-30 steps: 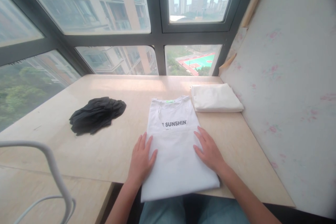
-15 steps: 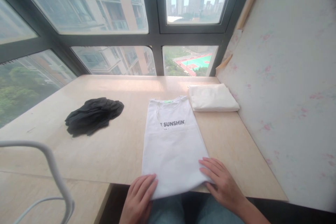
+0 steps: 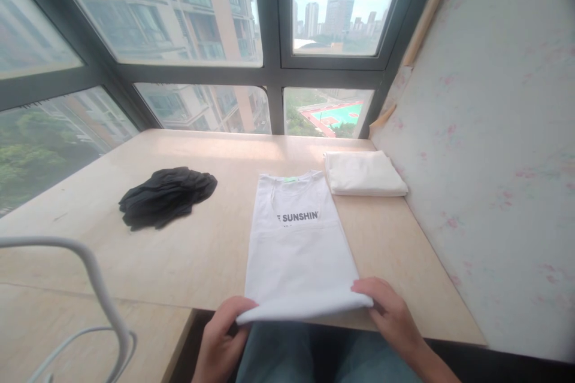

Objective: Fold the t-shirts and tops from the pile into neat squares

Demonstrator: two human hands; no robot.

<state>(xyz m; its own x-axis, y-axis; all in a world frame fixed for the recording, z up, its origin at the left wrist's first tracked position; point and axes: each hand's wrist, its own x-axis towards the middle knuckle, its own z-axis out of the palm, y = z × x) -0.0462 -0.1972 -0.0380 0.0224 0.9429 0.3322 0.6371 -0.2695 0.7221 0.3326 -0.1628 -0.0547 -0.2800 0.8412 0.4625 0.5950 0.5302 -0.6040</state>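
Observation:
A white T-shirt (image 3: 299, 257) with dark lettering lies folded into a long panel on the table, its collar toward the window. Its near edge is raised a little at the table's front edge. My left hand (image 3: 227, 329) pinches the near left corner between thumb and fingers. At the near right corner, my right hand (image 3: 389, 308) grips the cloth in the same way, fingers on top and thumb below.
A crumpled black garment (image 3: 168, 197) lies at the left of the wooden table (image 3: 211, 251). Beyond the shirt, a folded white cloth (image 3: 366, 173) sits near the papered wall (image 3: 494, 191). A thick white cable or tube (image 3: 92, 269) curves at the lower left. Windows line the back.
Both hands have gone from lying on the shirt with fingers extended to gripping its near corners. The near edge has been lifted, and the view has tilted slightly.

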